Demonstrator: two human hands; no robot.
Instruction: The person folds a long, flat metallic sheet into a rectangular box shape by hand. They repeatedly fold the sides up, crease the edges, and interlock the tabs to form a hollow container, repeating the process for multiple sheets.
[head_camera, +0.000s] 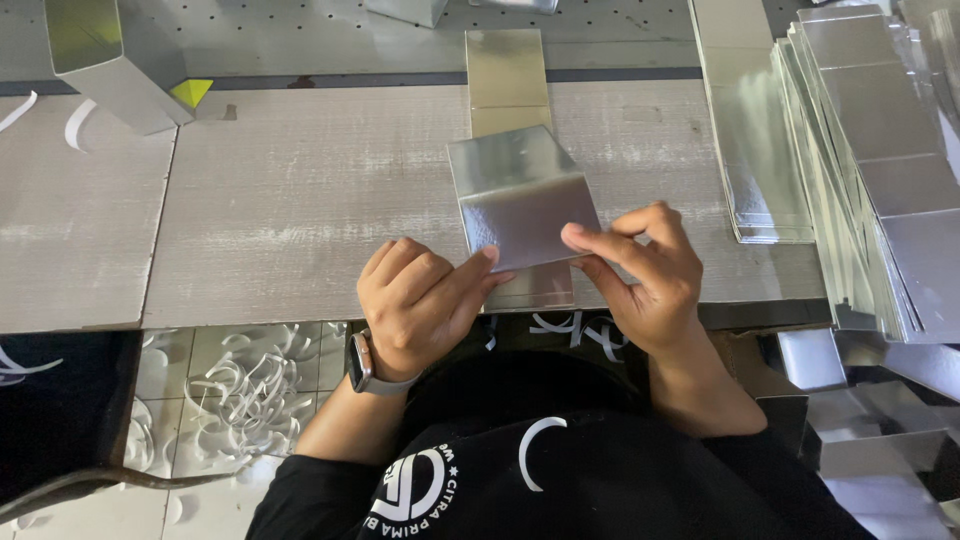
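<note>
Silver, mirror-finish folded cardboard strip (520, 200), lying across the grey work table (280, 200) at its near edge: left hand (420, 300) pinches the near left corner under the thumb, right hand (645, 270) pinches the right edge with fingertips, both closed on it. Flat silver blanks (860, 150) stacked at the right edge. Risk, as judged: uneven finger pressure could skew the crease or smudge the glossy face.

card (520, 195) on table (290, 210), stacks (860, 150) right
</note>
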